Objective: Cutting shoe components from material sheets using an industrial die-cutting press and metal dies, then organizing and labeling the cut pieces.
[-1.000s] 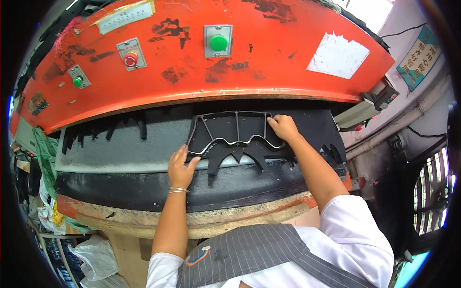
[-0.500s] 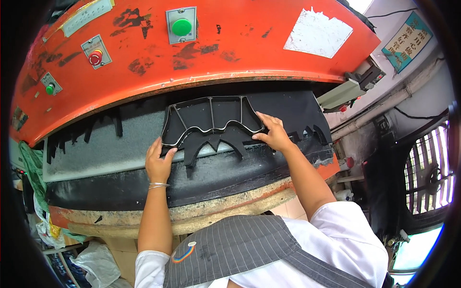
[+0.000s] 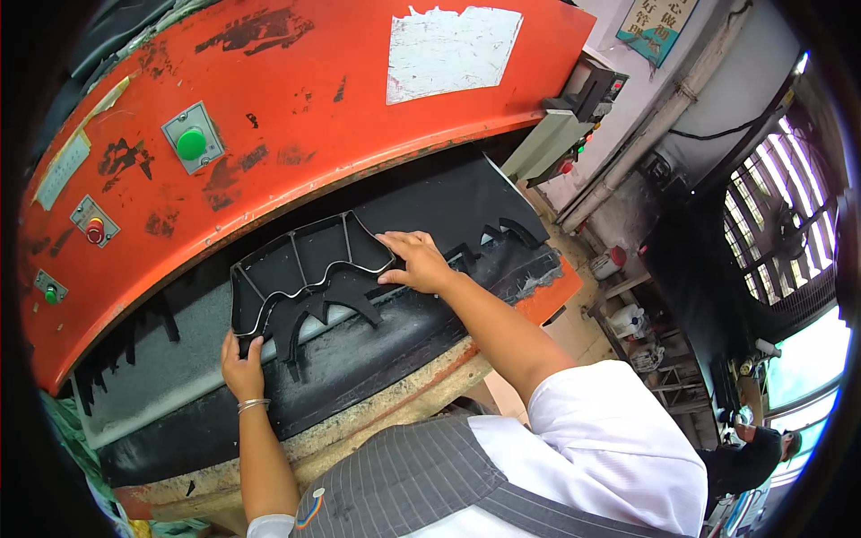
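Observation:
A metal cutting die, a thin steel outline with a wavy near edge and cross bars, lies on a black sheet on the press bed. My left hand grips its near left corner, thumb and fingers on either side of the strip. At the die's right end, my right hand holds the edge, its fingers over the far side and its thumb nearer me. Dark curved offcuts stick out below the wavy edge.
The orange press beam spans just beyond the die, with a green button and a red button. A grey control box stands at the beam's right end. Far off at lower right is another person.
My view has swung right and tilted, so the press and die appear further left. Both hands keep their hold on the die, which shows no clear shift on the sheet.

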